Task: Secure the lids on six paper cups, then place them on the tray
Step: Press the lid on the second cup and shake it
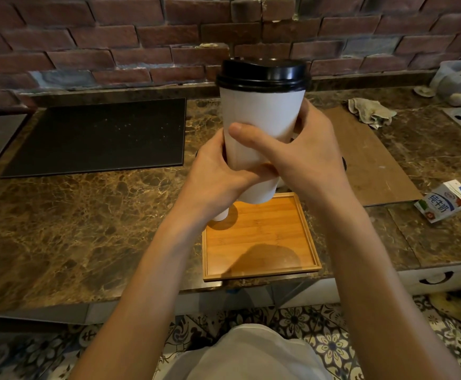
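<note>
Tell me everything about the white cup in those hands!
The white cup is tall, plain and looks like paper, narrower at the bottom. A shiny black domed lid sits on its rim. It is held nearly upright in the air above the wooden tray. The left hand grips its lower side; the right hand wraps it, thumb across the front.

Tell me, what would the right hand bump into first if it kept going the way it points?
The white cup: the right hand grips it, with the left hand gripping its other side. Beyond them, probably the brick wall, though depth is unclear.
</note>
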Motion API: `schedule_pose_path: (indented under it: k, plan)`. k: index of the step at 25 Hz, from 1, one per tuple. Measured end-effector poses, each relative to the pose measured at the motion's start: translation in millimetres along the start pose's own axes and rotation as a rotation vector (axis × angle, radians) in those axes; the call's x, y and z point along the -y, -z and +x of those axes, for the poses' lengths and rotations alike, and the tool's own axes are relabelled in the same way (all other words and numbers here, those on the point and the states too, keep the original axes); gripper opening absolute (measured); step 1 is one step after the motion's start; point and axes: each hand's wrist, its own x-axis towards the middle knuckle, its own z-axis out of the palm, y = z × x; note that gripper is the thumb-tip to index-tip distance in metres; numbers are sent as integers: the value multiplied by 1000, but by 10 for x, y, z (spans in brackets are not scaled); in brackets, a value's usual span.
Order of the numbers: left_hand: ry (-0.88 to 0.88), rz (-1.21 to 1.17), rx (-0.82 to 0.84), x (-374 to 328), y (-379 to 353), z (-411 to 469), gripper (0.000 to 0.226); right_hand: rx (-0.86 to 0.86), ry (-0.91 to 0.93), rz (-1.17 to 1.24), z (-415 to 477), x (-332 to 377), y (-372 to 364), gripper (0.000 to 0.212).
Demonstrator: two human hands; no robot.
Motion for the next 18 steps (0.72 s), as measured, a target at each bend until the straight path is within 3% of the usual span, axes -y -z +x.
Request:
schedule_pose_path:
  k: [6,10,15,18]
  plan:
    - [10,-86,162,-73,93,-7,57,193,-8,169,66,-23,127,55]
    - [42,-152,282,-77,145,-35,49,305,-37,295,75,-68,165,61]
    - [39,-151,249,-41,131,-43,47,336,-51,236,77,-63,155,56]
    - [11,-107,151,-10,105,-13,64,266,-34,131,71,-11,131,57]
